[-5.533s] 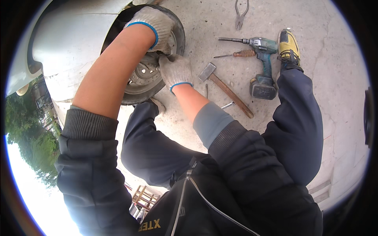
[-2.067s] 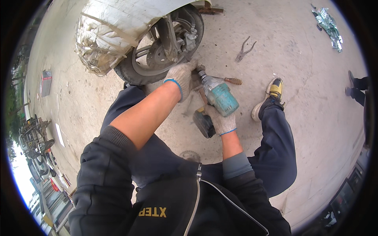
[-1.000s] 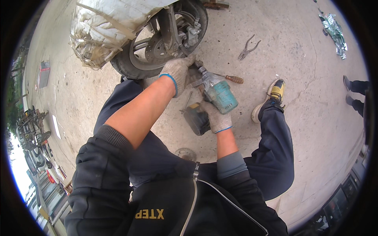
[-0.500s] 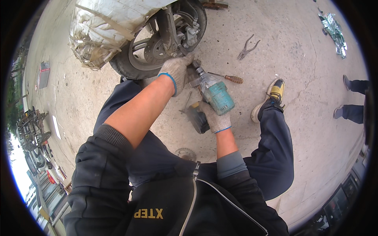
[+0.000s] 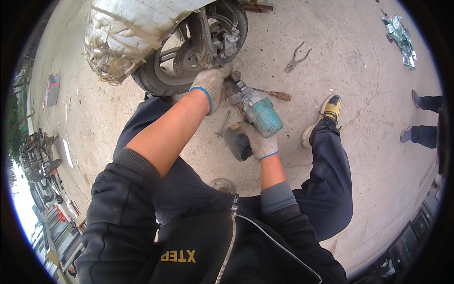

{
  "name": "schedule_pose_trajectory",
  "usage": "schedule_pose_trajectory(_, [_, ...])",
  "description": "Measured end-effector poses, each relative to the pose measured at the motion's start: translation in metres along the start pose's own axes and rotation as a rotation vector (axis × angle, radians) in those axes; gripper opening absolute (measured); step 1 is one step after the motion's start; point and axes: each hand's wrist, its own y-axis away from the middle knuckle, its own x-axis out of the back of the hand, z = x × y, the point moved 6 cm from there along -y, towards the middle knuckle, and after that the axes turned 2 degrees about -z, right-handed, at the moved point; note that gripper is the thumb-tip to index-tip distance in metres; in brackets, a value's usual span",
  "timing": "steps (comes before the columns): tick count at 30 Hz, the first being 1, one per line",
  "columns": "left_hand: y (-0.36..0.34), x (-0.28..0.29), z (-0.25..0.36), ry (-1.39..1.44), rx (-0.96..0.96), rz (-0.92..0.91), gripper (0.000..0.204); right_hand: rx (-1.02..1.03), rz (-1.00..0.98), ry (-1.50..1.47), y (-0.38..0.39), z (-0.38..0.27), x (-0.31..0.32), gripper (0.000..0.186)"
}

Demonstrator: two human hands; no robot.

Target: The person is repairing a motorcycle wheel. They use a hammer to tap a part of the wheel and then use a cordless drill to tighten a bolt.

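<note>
My right hand [image 5: 260, 140], in a pale knitted glove with a blue cuff, is closed round the handle of a teal cordless impact wrench [image 5: 264, 116]. A dark block-shaped battery [image 5: 240, 144] sits at the handle's end. The tool's socket [image 5: 235, 75] points up-left, toward the lower part of a vehicle wheel [image 5: 170, 64]. My left hand [image 5: 211, 85], gloved alike, is closed beside the socket, close to the wheel's fork [image 5: 202, 45]. Its fingertips face away, so what they hold is hidden.
On the concrete lie a screwdriver [image 5: 280, 95] with a brown handle, pliers [image 5: 298, 57], a toothed metal disc [image 5: 222, 183] and crumpled foil [image 5: 401, 40]. A wrapped white bundle [image 5: 120, 38] overhangs the wheel. Another person's legs [image 5: 423, 135] are at the right edge.
The impact wrench's body has shifted very slightly to the right. Both hands stay almost where they were.
</note>
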Motion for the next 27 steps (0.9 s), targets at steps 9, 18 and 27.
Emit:
schedule_pose_trajectory(9, [0.027, -0.032, 0.022, 0.047, -0.004, -0.179, 0.017, 0.314, 0.036, 0.389, 0.003, -0.022, 0.013, 0.034])
schedule_pose_trajectory(18, [0.020, -0.032, 0.027, -0.022, -0.051, -0.197, 0.022, 0.462, 0.147, 0.525, 0.004, -0.029, 0.018, 0.038])
schedule_pose_trajectory(27, [0.011, -0.032, 0.024, -0.002, -0.069, -0.143, 0.020, 0.188, 0.061, 0.124, -0.008, -0.031, 0.022, 0.035])
